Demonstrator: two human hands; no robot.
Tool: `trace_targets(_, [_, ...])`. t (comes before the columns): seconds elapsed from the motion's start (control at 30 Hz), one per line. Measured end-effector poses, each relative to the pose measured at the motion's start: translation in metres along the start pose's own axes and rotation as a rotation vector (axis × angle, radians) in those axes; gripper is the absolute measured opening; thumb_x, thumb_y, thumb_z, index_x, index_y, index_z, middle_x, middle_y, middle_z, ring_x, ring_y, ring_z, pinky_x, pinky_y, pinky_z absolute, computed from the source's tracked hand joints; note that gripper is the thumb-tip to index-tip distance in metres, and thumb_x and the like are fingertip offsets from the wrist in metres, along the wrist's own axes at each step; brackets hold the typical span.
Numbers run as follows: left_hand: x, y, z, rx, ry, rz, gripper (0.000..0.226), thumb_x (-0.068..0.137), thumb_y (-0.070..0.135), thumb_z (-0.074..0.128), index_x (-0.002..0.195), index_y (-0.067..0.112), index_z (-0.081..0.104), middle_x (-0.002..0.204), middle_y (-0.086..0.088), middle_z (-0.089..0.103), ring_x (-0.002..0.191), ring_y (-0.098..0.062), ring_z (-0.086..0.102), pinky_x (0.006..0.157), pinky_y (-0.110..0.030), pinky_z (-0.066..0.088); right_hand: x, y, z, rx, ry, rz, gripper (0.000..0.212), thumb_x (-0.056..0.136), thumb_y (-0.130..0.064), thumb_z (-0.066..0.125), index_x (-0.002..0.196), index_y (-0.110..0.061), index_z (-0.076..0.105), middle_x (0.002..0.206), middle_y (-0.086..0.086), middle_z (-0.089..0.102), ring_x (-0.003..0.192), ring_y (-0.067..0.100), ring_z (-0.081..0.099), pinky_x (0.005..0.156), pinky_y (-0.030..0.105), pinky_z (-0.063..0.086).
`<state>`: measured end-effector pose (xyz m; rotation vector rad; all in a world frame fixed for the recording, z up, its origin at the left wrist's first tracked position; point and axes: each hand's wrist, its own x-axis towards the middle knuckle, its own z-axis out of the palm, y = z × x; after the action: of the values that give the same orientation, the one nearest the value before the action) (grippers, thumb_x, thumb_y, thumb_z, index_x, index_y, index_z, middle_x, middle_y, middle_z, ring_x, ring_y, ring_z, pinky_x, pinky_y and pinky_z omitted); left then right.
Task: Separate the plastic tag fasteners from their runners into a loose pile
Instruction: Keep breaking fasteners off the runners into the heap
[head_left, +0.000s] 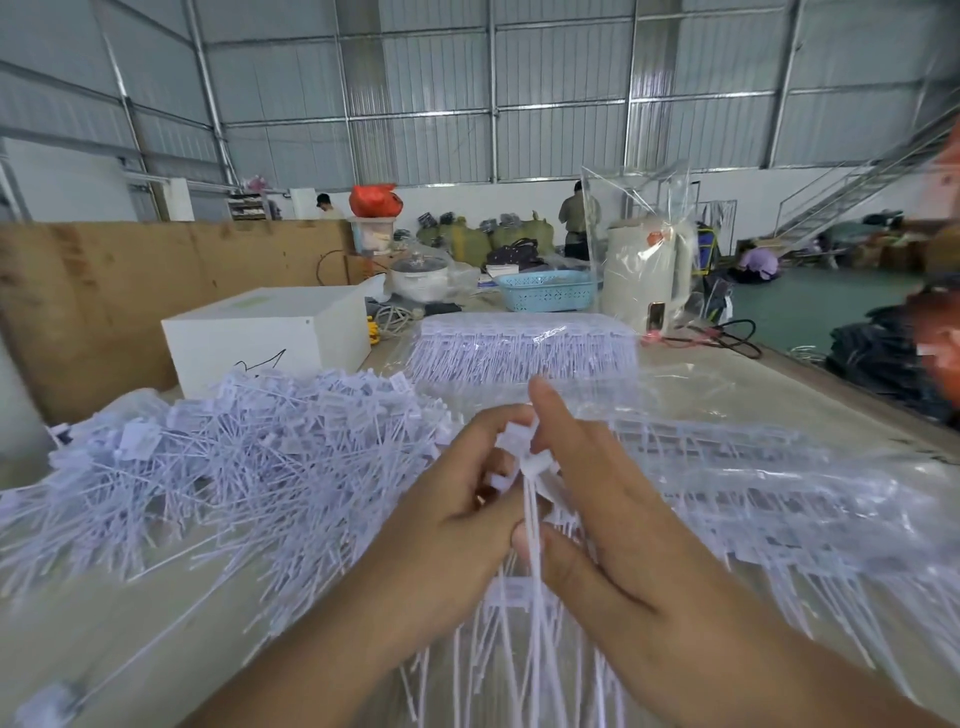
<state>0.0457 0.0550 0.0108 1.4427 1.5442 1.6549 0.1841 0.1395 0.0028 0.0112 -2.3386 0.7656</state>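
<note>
- Clear plastic sheeting covers the table (810, 395), so loose pieces slide easily; keep the work low over it.
- The loose pile (218, 467) of pale lilac fasteners spreads across the table's left half; drop each freed batch there, just beside the left hand.
- Uncut strips in a clear bag (524, 345) wait behind, more under film at right.
- The left hand (447, 525) curls round the tag heads; the right hand (613, 499) pinches the stems with thumb and fingers.
- The bunch of fasteners (527, 467) sits between both hands: twisting near the runner should probably snap them cleanly.
</note>
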Motion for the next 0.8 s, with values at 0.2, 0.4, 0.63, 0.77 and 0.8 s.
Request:
trace_targets(0.2, [-0.002,0.004,0.001,0.115,-0.009,0.177,0.031,0.087,0.039,0.058,0.115,0.053,0.057,0.079,0.024,0.062,0.070,0.004,0.059,0.067,-0.009,0.046,0.009,0.010,0.001,-0.144,0.119,-0.106,0.073,0.096,-0.060,0.038,0.153,-0.043,-0.006,0.127,-0.034,0.028,0.113,-0.005,0.046,0.082,0.020,0.051])
trace_targets(0.4, [-0.009,0.017,-0.006,0.119,-0.034,0.164,0.043,0.063,0.042,0.076,0.104,0.045,0.065,0.081,0.004,0.069,0.073,-0.006,0.063,0.071,-0.021,0.049,-0.004,0.006,0.009,-0.085,0.032,-0.131,0.094,0.082,-0.085,0.031,0.155,-0.030,0.010,0.122,-0.038,0.035,0.105,-0.016,0.045,0.089,0.014,0.044])
trace_targets(0.63, [-0.014,0.034,0.009,-0.031,0.110,0.228,0.027,0.072,0.016,0.079,0.079,0.034,0.060,0.062,0.008,0.059,0.055,-0.003,0.054,0.051,-0.015,0.045,0.004,0.017,0.007,0.186,0.179,0.083,0.083,0.079,-0.082,0.047,0.149,-0.042,0.028,0.123,-0.012,0.053,0.099,0.006,0.062,0.085,0.017,0.049])
trace_targets(0.77, [0.006,0.034,-0.001,0.004,0.349,-0.004,0.037,0.092,-0.008,0.054,0.067,0.012,0.034,0.062,-0.007,0.044,0.049,-0.015,0.045,0.034,-0.011,0.036,0.014,0.026,0.005,0.438,0.073,0.246,0.087,0.066,-0.091,0.049,0.130,-0.033,0.055,0.115,-0.007,0.067,0.104,0.012,0.066,0.098,0.048,0.048])
trace_targets(0.8, [0.008,0.031,-0.006,-0.042,0.393,-0.073,0.042,0.096,-0.006,0.048,0.065,0.013,0.028,0.063,-0.007,0.039,0.050,-0.015,0.041,0.030,-0.010,0.033,0.016,0.021,0.003,0.461,0.032,0.238,0.081,0.068,-0.089,0.050,0.124,-0.030,0.060,0.109,-0.003,0.069,0.100,0.016,0.067,0.096,0.054,0.048])
